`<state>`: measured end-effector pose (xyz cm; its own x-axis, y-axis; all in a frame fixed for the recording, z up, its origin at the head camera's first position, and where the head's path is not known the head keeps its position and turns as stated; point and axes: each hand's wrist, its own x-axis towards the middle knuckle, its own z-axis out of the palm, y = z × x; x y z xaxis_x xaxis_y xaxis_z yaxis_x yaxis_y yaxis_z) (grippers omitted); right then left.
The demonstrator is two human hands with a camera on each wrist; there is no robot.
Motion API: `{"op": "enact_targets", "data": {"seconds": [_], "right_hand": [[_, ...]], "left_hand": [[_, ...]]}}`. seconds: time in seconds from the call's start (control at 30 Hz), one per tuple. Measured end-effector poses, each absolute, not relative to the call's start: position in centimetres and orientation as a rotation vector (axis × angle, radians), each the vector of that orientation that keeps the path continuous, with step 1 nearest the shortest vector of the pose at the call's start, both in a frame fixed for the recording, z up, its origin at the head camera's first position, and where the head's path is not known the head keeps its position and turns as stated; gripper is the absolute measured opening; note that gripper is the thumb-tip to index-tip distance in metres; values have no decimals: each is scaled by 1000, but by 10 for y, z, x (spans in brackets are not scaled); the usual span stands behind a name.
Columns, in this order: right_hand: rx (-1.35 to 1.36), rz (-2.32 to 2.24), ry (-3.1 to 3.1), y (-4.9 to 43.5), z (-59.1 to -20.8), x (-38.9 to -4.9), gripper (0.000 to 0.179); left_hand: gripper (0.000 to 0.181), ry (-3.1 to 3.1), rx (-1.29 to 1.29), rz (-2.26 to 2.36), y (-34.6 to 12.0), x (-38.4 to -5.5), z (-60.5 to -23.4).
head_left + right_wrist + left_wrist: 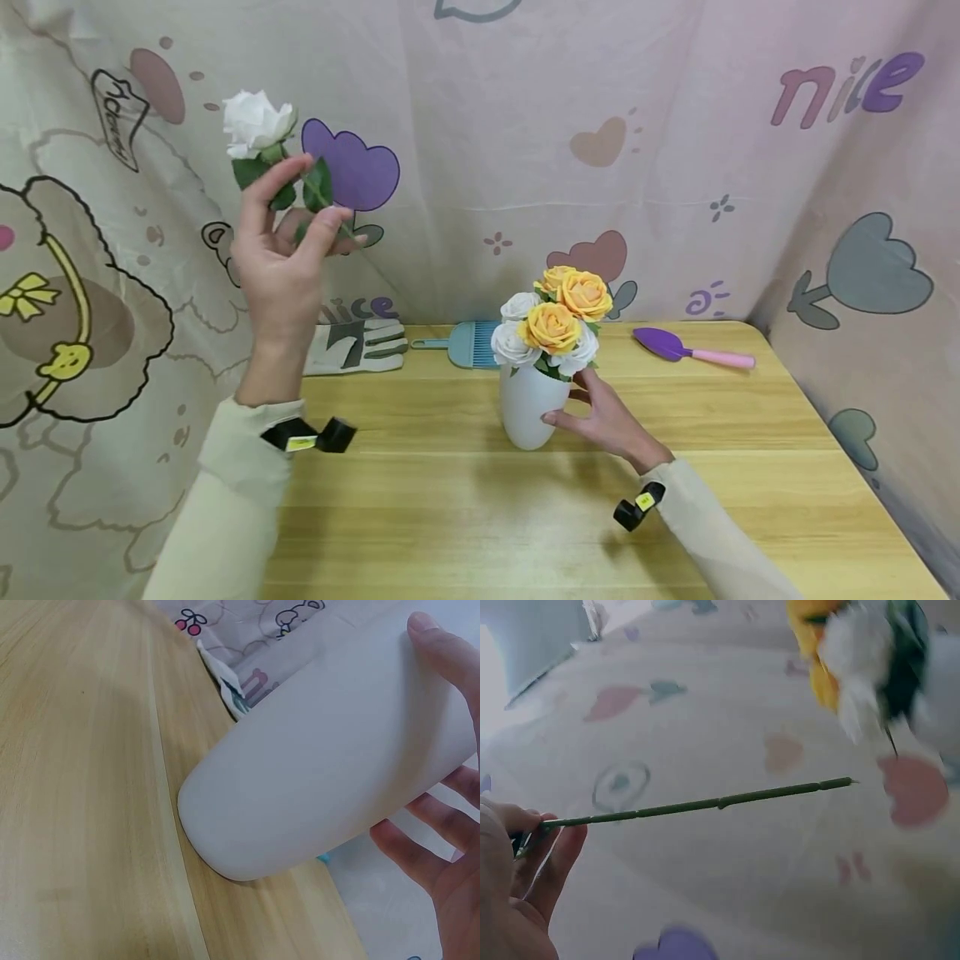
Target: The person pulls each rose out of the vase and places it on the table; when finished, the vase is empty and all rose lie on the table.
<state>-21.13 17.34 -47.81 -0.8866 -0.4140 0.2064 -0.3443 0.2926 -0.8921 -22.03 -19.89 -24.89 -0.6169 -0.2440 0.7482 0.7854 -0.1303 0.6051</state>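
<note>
High on the left, my left hand pinches the stem of a white rose with green leaves. In the left wrist view its bare green stem points right, toward the blurred bouquet. My right hand holds the side of a white vase, thumb on the near side and fingers behind. The right wrist view shows the vase up close, its base at the wooden table. Yellow roses and white roses fill the vase's mouth.
Along the table's back edge lie a grey-and-white glove, a light-blue dustpan-like tool partly behind the vase, and a purple trowel with a pink handle. A patterned curtain hangs behind the wooden table.
</note>
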Motion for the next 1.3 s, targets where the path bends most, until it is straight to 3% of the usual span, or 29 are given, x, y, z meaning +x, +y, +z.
{"op": "enact_targets", "data": {"seconds": [0.17,0.37,0.7,1.0,1.3], "right_hand": [[-737,-1674,2472,173,-479,-212,98],[-712,-1699,2463,174,-478,-211,99],[-714,-1696,2455,173,-478,-212,100],[-709,-1699,2451,174,-477,-211,101],[-700,-1695,2456,173,-478,-211,102]], "left_hand": [[51,-1877,-478,-1793,-258,-211,-278],[58,-2615,-196,-1370,-320,-197,-333],[51,-2907,-52,-1326,-395,-174,-439],[46,-2975,-35,-1466,-421,-174,-487],[45,-3073,31,-1369,-423,-177,-503]]}}
